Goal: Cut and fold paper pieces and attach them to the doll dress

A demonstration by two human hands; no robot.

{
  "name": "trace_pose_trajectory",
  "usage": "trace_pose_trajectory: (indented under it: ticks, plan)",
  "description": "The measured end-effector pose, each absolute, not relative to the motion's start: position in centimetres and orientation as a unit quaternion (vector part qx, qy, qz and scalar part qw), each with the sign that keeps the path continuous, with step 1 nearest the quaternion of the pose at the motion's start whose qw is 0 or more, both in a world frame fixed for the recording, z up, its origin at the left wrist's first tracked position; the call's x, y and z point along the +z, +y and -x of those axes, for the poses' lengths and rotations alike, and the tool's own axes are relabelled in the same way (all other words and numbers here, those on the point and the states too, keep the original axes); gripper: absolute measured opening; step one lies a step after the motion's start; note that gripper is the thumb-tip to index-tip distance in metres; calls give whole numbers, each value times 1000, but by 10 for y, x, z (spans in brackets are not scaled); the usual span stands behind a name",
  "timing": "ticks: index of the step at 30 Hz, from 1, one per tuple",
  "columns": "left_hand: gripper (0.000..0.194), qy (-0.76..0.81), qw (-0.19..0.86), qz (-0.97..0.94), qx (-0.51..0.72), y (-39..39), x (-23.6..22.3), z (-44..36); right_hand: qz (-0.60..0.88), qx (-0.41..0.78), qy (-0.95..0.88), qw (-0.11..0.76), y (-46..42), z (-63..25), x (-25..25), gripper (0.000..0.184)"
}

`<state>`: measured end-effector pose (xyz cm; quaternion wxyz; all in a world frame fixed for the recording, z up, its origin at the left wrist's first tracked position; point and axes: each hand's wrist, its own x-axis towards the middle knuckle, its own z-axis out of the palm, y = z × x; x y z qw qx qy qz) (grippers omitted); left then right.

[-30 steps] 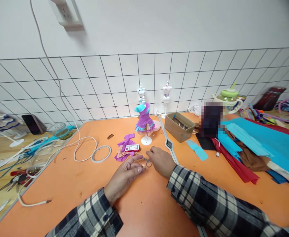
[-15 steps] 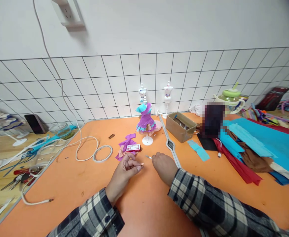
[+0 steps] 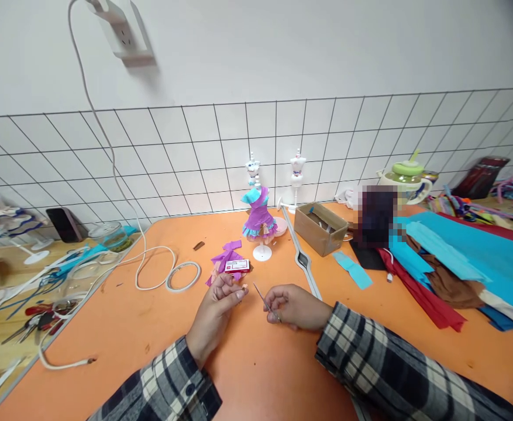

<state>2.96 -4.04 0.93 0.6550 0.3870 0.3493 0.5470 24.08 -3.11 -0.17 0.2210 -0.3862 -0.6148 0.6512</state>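
Observation:
My left hand (image 3: 217,307) is pinched on a small peach-coloured scrap (image 3: 244,287), held just above the orange table. To its right, my right hand (image 3: 292,308) is closed on small scissors (image 3: 261,295). Their thin blades point up and left, and part of the handle is hidden by the fingers. A gap lies between the blade tips and the scrap. Beyond my hands stands a mini dress form (image 3: 258,216) in a purple and turquoise crepe dress with a ruffled hem. In front of it, a small red and white box (image 3: 237,266) rests on purple and peach scraps (image 3: 224,257).
A roll of white tape (image 3: 183,276) and a white cable (image 3: 140,275) lie on the left. Right of the dress stands a cardboard box (image 3: 320,231), close to a grey strip (image 3: 303,260). Blue, brown and red crepe sheets (image 3: 467,257) cover the right side.
My right hand has turned and moved down and slightly right, so the scissors now point up and left. My left hand has shifted slightly left, still pinching the scrap.

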Motion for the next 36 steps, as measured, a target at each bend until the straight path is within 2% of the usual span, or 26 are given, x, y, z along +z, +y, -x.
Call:
trace_pose_trajectory:
  ticks: [7, 13, 25, 36]
  plan:
    - [34, 356, 647, -427, 521, -41, 8, -30, 358, 680, -609, 195, -47, -246, 10, 32]
    - [32, 360, 617, -518, 470, -45, 6, -33, 386, 617, -666, 163, -50, -244, 8, 40]
    - [37, 376, 556, -607, 425, -49, 7, -35, 365, 504, -755, 210, -51, -242, 10, 32]
    - [36, 374, 543, -612, 436, -48, 10, -34, 382, 503, -750, 196, -49, -242, 13, 24]
